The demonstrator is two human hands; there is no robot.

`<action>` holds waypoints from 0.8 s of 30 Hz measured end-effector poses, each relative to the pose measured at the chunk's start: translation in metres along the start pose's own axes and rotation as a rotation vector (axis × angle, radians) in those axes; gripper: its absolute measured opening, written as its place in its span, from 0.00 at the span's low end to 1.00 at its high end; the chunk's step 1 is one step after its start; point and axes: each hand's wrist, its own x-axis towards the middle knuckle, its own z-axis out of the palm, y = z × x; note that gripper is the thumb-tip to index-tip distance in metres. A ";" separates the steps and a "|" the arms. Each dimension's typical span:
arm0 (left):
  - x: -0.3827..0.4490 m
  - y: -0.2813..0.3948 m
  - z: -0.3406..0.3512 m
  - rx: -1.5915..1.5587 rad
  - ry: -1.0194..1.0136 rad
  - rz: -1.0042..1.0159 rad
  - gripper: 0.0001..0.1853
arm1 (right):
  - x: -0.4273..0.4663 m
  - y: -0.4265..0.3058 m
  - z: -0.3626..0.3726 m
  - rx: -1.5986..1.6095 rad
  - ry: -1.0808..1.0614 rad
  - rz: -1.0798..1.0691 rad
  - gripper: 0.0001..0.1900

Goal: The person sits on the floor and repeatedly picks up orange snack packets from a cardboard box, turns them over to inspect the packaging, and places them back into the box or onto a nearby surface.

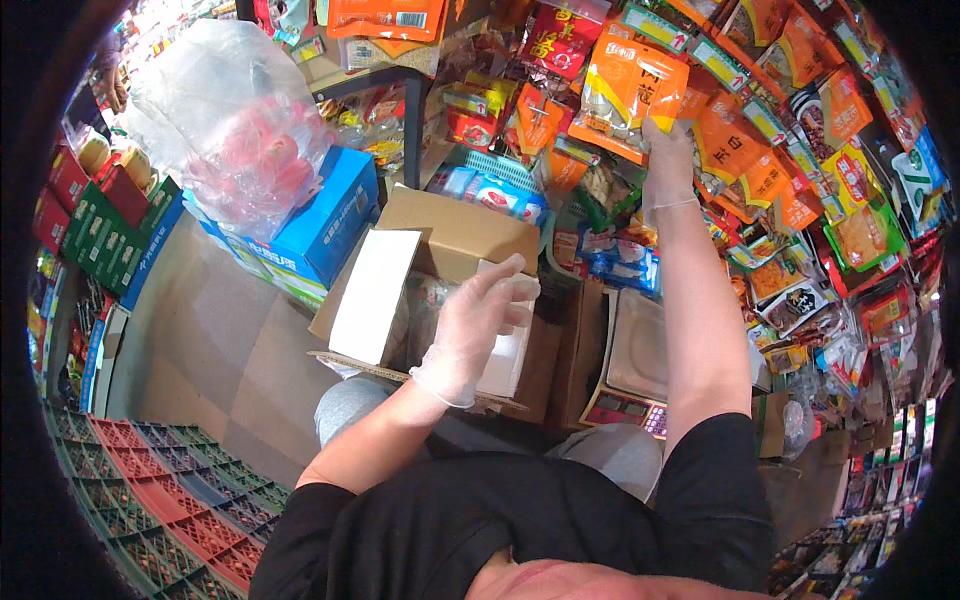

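Observation:
My right hand (667,161), in a thin clear glove, grips the lower right corner of an orange spice packet (634,86) with a clear window, in front of a rack of similar orange packets (727,139). My left hand (487,315), gloved too, hovers over an open cardboard box (457,232) with its fingers apart and nothing in them. White flaps (375,296) stand out at the box's sides. Something wrapped in clear plastic (427,300) lies inside, partly hidden by my left hand.
Left of the box, a large clear plastic bag (262,157) with pink contents rests on a blue carton (330,217). A scale with a metal tray (637,345) stands under my right arm. Plastic crates or grating (172,495) lie at the lower left. A green basket (487,165) holds packets.

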 end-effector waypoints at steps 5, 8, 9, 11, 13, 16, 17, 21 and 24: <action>-0.005 0.005 0.004 -0.005 -0.018 -0.018 0.26 | 0.012 -0.003 0.011 0.030 0.029 -0.017 0.16; -0.006 0.002 0.006 -0.107 -0.021 -0.024 0.24 | 0.023 0.003 0.008 0.010 0.026 -0.045 0.16; -0.005 0.001 0.005 -0.111 -0.028 -0.021 0.23 | 0.024 0.003 0.010 0.002 0.020 -0.054 0.16; -0.004 -0.002 0.004 -0.121 -0.042 -0.016 0.23 | 0.026 0.002 0.013 -0.024 0.053 -0.036 0.16; -0.005 -0.003 0.006 -0.114 -0.044 -0.004 0.23 | 0.029 0.003 0.012 -0.047 0.068 -0.025 0.16; -0.008 -0.001 0.004 -0.086 -0.063 -0.002 0.25 | 0.033 0.002 0.015 -0.153 0.094 -0.011 0.18; -0.008 0.000 0.003 -0.074 -0.072 -0.005 0.26 | 0.032 0.001 0.016 -0.142 0.085 -0.021 0.18; -0.008 0.005 0.004 0.039 -0.075 -0.009 0.26 | 0.031 0.004 0.015 -0.058 0.029 -0.021 0.20; -0.008 0.004 0.007 0.042 -0.069 -0.032 0.25 | 0.044 0.014 0.008 -0.046 0.009 -0.033 0.21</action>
